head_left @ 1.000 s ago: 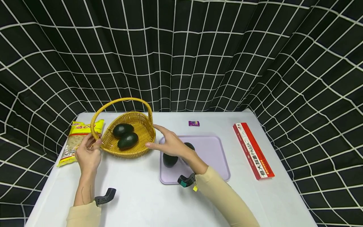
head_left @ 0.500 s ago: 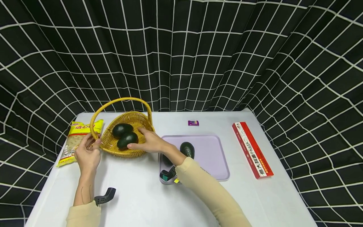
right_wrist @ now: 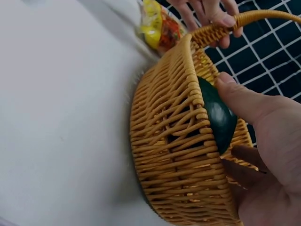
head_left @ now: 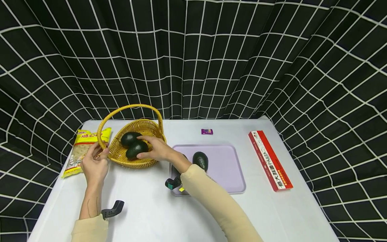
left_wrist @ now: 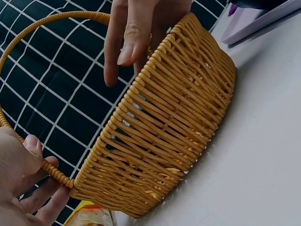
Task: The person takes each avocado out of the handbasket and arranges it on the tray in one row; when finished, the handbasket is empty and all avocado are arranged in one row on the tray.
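A yellow wicker basket (head_left: pixel 142 164) with a tall hooped handle stands at the left of the table, with two dark green avocados inside. My left hand (head_left: pixel 95 164) grips the foot of the handle (left_wrist: pixel 56 174) at the basket's left side. Reaching over the right rim, my right hand (head_left: pixel 157 149) has its thumb on the nearer avocado (right_wrist: pixel 218 115) and its fingers curved round the far side. The other avocado (head_left: pixel 129 138) lies right behind, near the index fingertip. In the left wrist view, the basket wall hides both avocados.
A lilac tray (head_left: pixel 223 168) sits right of the basket, holding an avocado (head_left: pixel 200 160) and a dark one mostly hidden under my right wrist. A yellow food bag (head_left: pixel 75 154) lies behind my left hand. A purple packet (head_left: pixel 207 131) and a red pasta box (head_left: pixel 270 161) lie farther right.
My right hand has moved left from the basket's right rim into the basket, onto the nearer avocado. An avocado on the tray is now uncovered. My left hand keeps its hold.
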`<state>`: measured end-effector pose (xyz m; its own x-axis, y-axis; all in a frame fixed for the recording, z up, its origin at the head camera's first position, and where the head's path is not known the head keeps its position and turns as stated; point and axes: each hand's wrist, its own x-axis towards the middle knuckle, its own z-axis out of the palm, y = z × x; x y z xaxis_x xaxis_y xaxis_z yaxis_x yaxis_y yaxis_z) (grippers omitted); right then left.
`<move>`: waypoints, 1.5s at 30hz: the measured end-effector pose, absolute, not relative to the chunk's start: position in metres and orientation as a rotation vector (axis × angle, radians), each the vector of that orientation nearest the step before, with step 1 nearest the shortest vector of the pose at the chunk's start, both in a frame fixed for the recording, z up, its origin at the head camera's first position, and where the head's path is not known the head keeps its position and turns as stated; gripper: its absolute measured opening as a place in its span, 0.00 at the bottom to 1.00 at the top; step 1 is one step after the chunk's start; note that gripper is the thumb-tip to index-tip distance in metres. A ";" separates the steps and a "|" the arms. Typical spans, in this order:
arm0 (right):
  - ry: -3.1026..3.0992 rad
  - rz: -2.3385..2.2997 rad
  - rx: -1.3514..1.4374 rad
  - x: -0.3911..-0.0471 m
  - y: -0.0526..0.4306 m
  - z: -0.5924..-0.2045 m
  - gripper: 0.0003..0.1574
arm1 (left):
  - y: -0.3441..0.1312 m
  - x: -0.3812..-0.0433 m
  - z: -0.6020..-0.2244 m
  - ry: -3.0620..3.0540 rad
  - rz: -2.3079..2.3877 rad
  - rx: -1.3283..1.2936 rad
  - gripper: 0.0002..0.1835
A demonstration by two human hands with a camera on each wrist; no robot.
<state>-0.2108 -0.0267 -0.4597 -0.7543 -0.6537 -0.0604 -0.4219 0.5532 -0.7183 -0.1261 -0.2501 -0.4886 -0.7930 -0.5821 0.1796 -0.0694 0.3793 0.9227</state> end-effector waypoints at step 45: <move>2.740 -0.643 -0.677 -0.202 -0.064 -0.475 0.50 | -0.250 -0.126 -0.491 -2.158 -1.400 0.567 0.22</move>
